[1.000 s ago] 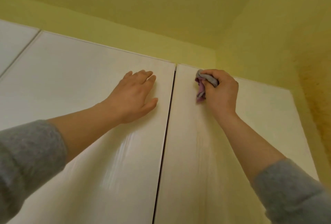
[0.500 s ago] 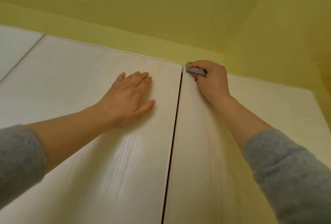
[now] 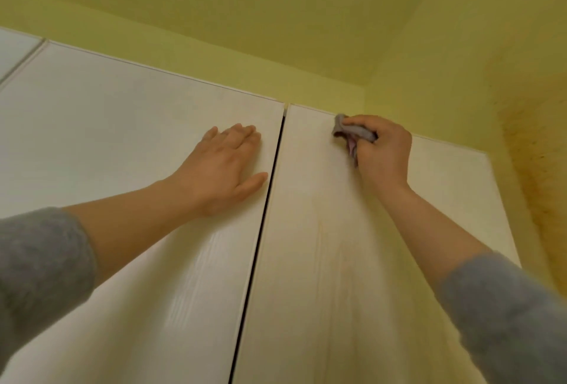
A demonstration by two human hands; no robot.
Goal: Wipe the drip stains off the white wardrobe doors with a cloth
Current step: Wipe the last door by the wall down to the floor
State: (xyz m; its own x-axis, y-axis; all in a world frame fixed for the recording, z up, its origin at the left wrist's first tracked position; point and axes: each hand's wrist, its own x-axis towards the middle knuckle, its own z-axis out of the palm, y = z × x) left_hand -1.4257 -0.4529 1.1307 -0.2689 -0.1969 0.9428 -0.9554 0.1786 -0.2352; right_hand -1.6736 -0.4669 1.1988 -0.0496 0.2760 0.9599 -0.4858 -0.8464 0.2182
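I am looking at the cloth (image 3: pixel 354 132), a grey rag with a pink fold showing. It is bunched in the right hand (image 3: pixel 385 153) and pressing against the right door (image 3: pixel 337 276) just below its top edge, a little to the right of the gap (image 3: pixel 260 230) between the doors. The fingers are curling round the rag, gripping it fully. Below it, faint yellowish drip stains (image 3: pixel 320 230) are running down the panel in thin streaks. They are so pale that I am finding it hard to say where each one ends. The left hand (image 3: pixel 227 165) is lying flat on the left door (image 3: pixel 129 144), fingers straight and close together, thumb out toward the gap. It is holding nothing and, I judge, steadying that door.

I am reading this as the wiping step, working at the top of the right door. The next move, I think, is calling for a firm downward stroke along the streaks, with the rag pressed flat on the panel.

The palm is hiding most of the rag from me. The frame is cutting off the lower doors, and the grey sleeves (image 3: pixel 40 261) are running out of view. The yellow wall (image 3: pixel 527 168) at the right is showing brownish mottling, too blurred to name.
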